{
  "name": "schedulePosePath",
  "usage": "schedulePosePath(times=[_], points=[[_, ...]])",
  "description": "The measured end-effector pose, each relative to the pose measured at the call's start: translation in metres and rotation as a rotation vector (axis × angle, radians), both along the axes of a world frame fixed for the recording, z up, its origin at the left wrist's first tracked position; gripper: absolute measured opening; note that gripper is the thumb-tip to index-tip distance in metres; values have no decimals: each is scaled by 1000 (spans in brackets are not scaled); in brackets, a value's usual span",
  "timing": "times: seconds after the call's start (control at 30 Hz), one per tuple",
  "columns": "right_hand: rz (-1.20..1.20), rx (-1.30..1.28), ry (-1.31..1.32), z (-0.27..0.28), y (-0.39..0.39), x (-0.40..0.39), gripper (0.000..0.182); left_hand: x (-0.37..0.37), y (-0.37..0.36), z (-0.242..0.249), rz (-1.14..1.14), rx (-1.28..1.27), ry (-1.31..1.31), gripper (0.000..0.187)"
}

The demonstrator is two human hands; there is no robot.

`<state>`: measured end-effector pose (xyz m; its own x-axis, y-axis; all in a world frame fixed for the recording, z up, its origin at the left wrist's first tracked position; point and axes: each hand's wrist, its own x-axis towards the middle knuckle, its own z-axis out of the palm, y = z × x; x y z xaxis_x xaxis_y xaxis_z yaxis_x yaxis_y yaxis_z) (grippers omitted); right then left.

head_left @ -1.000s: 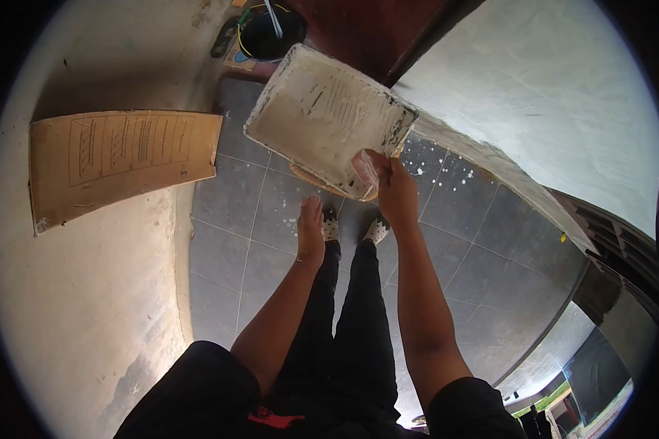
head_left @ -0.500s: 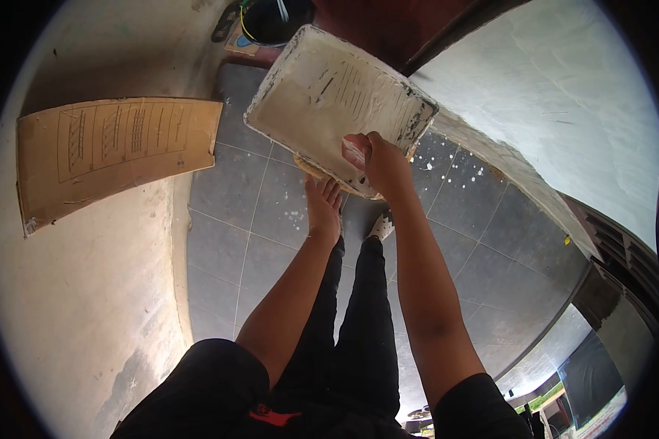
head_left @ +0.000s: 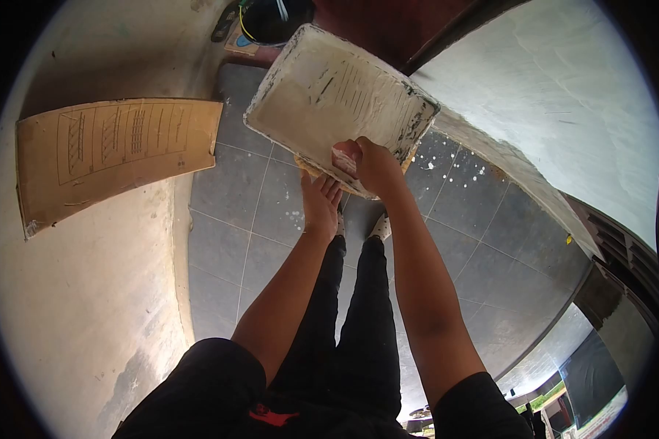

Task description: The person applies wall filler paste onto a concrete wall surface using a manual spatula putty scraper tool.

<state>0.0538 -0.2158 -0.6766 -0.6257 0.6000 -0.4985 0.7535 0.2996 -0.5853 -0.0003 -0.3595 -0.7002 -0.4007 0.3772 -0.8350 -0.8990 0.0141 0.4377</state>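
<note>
A paint tray (head_left: pixel 293 102) smeared with whitish putty lies in front of me, its ridged part toward the right. My right hand (head_left: pixel 377 168) is closed on a flat reddish scraper (head_left: pixel 345 156) coated with white, held over the tray's near side. At the near rim is my left hand (head_left: pixel 321 201), its fingers stretched out and apart, fingertips right at the tray's edge. A tan edge (head_left: pixel 305 166) of something beneath the tray shows beside those fingertips.
A cardboard sheet (head_left: pixel 117 154) leans by the left wall. Behind the tray stands a black bucket (head_left: pixel 271 22). White spatters dot the grey tiled floor (head_left: pixel 483 212) to the right, below a pale coated wall (head_left: pixel 556 102). My feet are just below the tray.
My right hand and the scraper have moved a little to the left along the tray's near side. My left hand has shifted slightly left at the rim. The tray stays in place.
</note>
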Motion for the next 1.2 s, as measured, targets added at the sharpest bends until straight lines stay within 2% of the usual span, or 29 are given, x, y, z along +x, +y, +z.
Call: schedulePosePath(times=[0.47, 0.53, 0.77, 0.83, 0.87, 0.93, 1.07, 1.13, 1.2], points=[[-83, -15, 54, -16, 13, 11, 30, -4, -1, 1, -33, -7, 16, 101], [-163, -31, 106, -16, 14, 16, 25, -5, -1, 0, -22, -12, 15, 101], [-293, -165, 131, -27, 21, 43, 25, -9, -5, -1, -17, -22, 13, 102], [-623, -551, 379, -26, 16, 52, 25, -9, -8, -2, -7, -17, 18, 102], [-623, -545, 383, -24, 13, 57, 25, -9, -9, -2, 20, -44, 20, 99], [-842, -822, 617, -1, 4, 63, 30, -8, -12, 1, 45, -61, 23, 96], [-914, -931, 597, 3, -7, 77, 39, -4, -19, 8, 69, -140, 60, 97], [-965, -1002, 802, -3, -16, 78, 42, -2, -24, 7, 58, -143, 74, 100], [-1019, -1011, 784, 0, -22, 80, 42, -1, -26, 6, 57, -153, 71, 100]])
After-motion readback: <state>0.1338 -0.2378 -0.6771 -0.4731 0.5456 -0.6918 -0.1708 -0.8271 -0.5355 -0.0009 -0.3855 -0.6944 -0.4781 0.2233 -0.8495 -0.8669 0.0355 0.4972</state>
